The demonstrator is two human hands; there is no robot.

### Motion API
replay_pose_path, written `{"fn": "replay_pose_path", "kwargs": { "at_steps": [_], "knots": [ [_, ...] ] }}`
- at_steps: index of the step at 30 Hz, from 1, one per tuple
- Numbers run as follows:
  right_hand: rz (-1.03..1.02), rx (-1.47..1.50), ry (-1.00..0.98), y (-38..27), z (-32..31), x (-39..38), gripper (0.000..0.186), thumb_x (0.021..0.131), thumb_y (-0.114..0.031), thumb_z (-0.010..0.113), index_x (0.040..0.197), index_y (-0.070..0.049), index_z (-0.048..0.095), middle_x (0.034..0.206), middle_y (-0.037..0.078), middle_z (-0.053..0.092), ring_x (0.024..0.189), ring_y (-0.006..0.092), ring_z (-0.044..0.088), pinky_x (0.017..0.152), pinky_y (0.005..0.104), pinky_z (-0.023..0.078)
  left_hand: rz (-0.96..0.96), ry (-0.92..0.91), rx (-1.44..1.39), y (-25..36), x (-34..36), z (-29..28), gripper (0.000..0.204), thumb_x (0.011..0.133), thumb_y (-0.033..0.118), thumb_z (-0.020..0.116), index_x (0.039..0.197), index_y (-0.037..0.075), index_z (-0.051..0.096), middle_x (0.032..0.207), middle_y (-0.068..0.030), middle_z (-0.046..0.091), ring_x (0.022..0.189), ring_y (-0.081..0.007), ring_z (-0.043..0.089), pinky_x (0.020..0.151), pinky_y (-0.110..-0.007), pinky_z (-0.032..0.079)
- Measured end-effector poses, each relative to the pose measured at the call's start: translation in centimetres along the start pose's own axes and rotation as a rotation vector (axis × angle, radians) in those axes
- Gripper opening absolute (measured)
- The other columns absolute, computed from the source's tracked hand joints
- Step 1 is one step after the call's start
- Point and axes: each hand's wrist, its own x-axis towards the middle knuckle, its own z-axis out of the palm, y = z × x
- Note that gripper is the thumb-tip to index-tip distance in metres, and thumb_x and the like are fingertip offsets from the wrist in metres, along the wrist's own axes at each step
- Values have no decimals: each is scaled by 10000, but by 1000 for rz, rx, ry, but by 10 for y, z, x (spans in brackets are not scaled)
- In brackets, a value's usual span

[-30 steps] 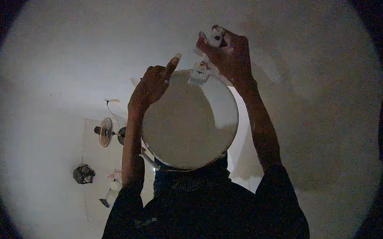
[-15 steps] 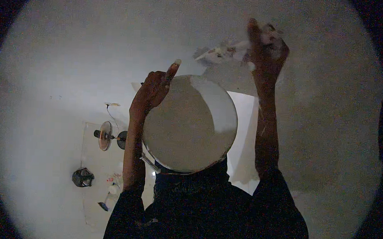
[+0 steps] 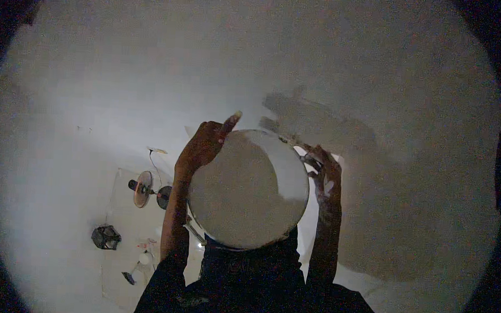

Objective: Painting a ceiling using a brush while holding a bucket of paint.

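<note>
While a pale, dimly lit surface [image 3: 97, 82] fills most of the view, a darker greyish-brown patch [image 3: 384, 235] spreads across its right side. Dark clothing [image 3: 250, 293] covers the person's torso at the lower edge. In front of it, between the two forearms, is a round tub [image 3: 292, 181], tan inside with a white crescent along its upper right. The left hand [image 3: 203, 146] lies at the tub's upper left rim, most fingers curled in and one digit pointing out; whether they grip the rim is hidden. The right hand [image 3: 325, 171] is at the upper right rim, fingers bent and partly spread; I cannot tell whether it holds anything. Left of the left forearm are a fan [image 3: 143, 190], then a black openwork object [image 3: 106, 237], and lower, a small dark-headed item [image 3: 128, 277], too blurred to identify.
</note>
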Motion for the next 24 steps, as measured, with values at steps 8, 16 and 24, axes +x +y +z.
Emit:
{"fn": "replay_pose_path", "kwargs": {
  "at_steps": [8, 16, 24],
  "knots": [
    [189, -372, 39, -24, 2, 12, 621, 830, -493, 564, 1256, -49, 479, 1156, 92, 558, 1002, 172, 528, 772, 252, 438, 88, 72, 139, 13, 3, 4, 493, 849, -26, 406, 1311, 144, 382, 701, -187, 581, 608, -344, 562, 598, -428, 474],
    [62, -149, -198, -17, -8, 20, 484, 826, -258, 607, 1244, -48, 482, 1063, 91, 558, 766, 90, 492, 583, 217, 414, 65, 127, 92, 9, 3, 7, 459, 857, -16, 398, 1294, 127, 403, 738, -208, 582, 629, -341, 569, 619, -424, 465],
    [314, 182, -18, -22, -1, 24, 330, 877, -270, 542, 1111, -49, 469, 821, -5, 492, 542, 27, 394, 431, 139, 319, -647, 140, -333, 9, 4, -11, 681, 865, 579, 430, 728, -68, 594, 533, -165, 466, 535, -237, 435, 621, -386, 415]
  ]
}}
